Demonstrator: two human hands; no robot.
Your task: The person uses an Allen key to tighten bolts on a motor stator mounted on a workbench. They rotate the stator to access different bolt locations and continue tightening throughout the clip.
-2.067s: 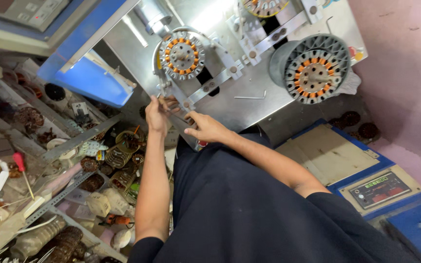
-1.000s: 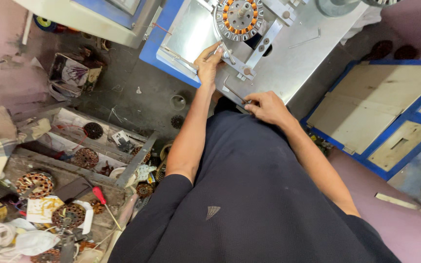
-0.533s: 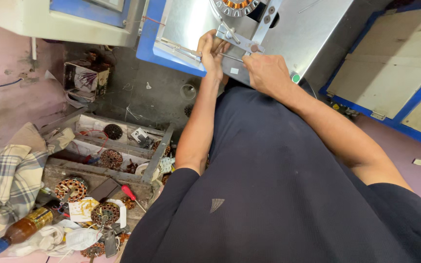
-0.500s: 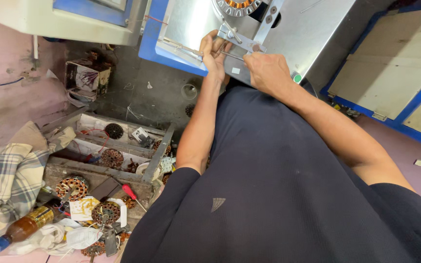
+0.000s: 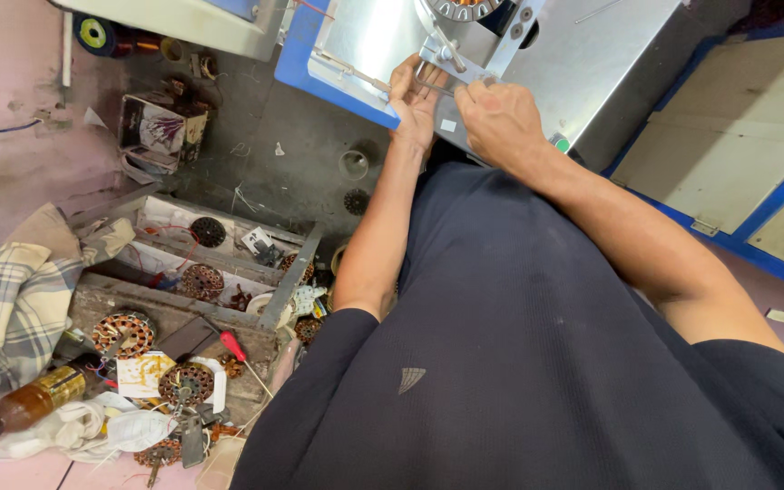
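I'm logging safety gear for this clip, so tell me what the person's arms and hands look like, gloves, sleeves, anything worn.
Both hands, left hand and right hand, are bare: no gloves, and no rings or watch visible. Forearms are uncovered; a dark navy short-sleeved shirt covers only the upper arms.

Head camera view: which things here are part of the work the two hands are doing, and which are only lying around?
In use:
- left hand and right hand, both on the grey metal bracket
- round stator with copper windings on the shiny steel machine panel

Lying about:
- red-handled screwdriver
- brown bottle with blue cap
- checked cloth
- wooden tray of wound coils
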